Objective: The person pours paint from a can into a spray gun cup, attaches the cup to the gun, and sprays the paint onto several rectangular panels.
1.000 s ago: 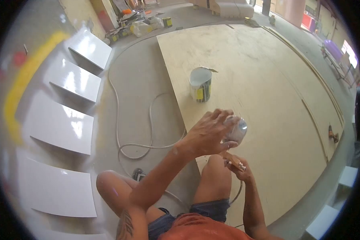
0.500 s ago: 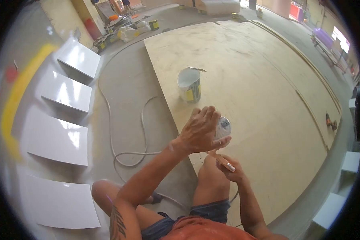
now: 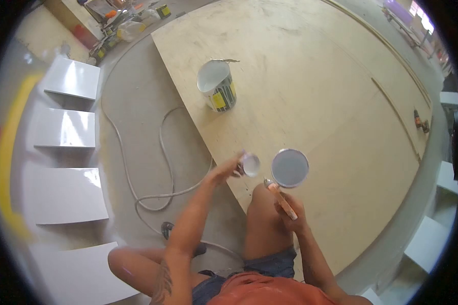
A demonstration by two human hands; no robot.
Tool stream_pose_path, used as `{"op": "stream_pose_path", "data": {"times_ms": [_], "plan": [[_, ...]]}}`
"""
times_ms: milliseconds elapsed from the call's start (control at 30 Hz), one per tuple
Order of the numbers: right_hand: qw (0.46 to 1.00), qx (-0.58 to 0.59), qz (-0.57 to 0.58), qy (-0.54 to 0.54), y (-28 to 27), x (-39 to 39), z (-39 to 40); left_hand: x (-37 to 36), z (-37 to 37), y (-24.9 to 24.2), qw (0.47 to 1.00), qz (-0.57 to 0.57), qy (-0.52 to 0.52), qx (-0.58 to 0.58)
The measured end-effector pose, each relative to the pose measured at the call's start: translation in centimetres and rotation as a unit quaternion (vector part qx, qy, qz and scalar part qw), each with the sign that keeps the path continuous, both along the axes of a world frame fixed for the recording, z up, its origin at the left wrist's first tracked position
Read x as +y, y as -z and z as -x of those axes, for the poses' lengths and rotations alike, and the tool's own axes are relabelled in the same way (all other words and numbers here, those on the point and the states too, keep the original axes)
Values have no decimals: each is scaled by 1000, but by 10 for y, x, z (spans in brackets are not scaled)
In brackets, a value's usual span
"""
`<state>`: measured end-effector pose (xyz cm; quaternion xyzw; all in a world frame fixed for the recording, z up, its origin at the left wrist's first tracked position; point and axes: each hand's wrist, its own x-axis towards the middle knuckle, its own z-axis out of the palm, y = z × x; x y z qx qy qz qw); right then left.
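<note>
My right hand [image 3: 293, 213] is closed around the handle of a spray gun [image 3: 282, 199] above my knee. Just beyond it sits the gun's round cup [image 3: 290, 168], seen from above with a metal rim and a grey inside. My left hand [image 3: 231, 169], slightly blurred, grips a small round white cup [image 3: 250, 165] to the left of the gun, apart from it. On the board, farther off, stands an open paint can [image 3: 217, 86] with a yellow label and its lid bent up.
A wide plywood board [image 3: 341, 117] lies before me. A pale hose [image 3: 163, 195] loops over the floor at left. Glossy white panels [image 3: 65, 127] stand in a row at far left, with more white panels [image 3: 428, 244] at right. A drill [image 3: 421, 122] lies by the board's right edge.
My left hand has moved left and down from over the gun's cup, and the small white cup now shows in it. The view has tilted down; my right hand still holds the spray gun.
</note>
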<state>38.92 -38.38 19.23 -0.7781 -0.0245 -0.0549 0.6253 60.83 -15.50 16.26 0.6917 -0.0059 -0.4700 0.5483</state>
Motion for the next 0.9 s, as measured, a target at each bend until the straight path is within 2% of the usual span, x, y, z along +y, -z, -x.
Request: {"op": "stream_pose_path", "data": {"times_ms": [33, 100, 133, 200, 233, 267, 300, 367, 400, 433, 467, 500, 533, 567, 600, 633, 667, 700, 733, 767, 800, 833, 900], "plan": [[1000, -2, 1, 11, 2, 1, 0, -6, 2, 22, 1000, -3, 2, 5], [1000, 15, 9, -2, 2, 3, -4, -19, 9, 57, 989, 83, -55, 112], [999, 23, 24, -16, 2, 3, -6, -25, 7, 71, 988, 80, -55, 122], [999, 46, 8, -23, 5, -2, -9, -36, -1, 90, 998, -59, -25, -8], [998, 56, -9, -31, 7, -3, -9, -37, -5, 98, 998, -60, -25, 3], [997, 63, -9, -32, 6, -3, -10, -36, -13, 104, 979, -140, 45, -142], [999, 51, 7, -6, 3, -1, -13, -35, -26, 102, 927, -215, 113, -287], [999, 39, 24, 18, 4, -3, -17, -9, -61, 90, 878, -279, -48, -385], [999, 40, 17, 22, 8, -4, -18, 22, -106, 98, 790, -281, -115, -533], [999, 40, 7, 28, 14, -4, -18, 34, -148, 55, 752, -239, -333, -516], [999, 40, 5, 31, 20, -3, -16, 50, -191, 18, 726, -152, -412, -530], [998, 52, -10, 16, 27, -4, -13, 50, -219, -35, 752, -139, -421, -488], [998, 61, -25, 1, 33, -5, -12, 78, -281, -29, 794, -70, -365, -481], [998, 60, -27, 4, 38, -6, -9, 68, -304, -50, 825, -72, -339, -446], [987, 137, -87, 2, 41, -7, -6, 58, -320, -72, 854, -72, -311, -410], [967, 210, -146, 1, 43, -8, -10, 52, -340, -73, 854, -70, -306, -415], [989, 139, -42, -15, 36, -7, -24, 48, -363, -70, 884, -73, -263, -380], [991, 130, -37, -5, 34, -12, -27, 42, -385, -66, 910, -71, -219, -346], [962, 245, -120, 11, 32, -15, -20, 43, -408, -56, 936, -28, -138, -323], [913, 354, -202, 29, 30, -21, -18, 38, -412, -59, 957, -8, -106, -269], [975, 177, -133, 12, 22, -19, -27, 33, -408, -63, 975, 9, -68, -213], [975, 175, -132, 34, 20, -19, -32, 29, -406, -66, 976, 20, -70, -205], [986, 158, -39, 29, 12, -21, -33, 40, -401, -54, 976, 49, -88, -194]]}}
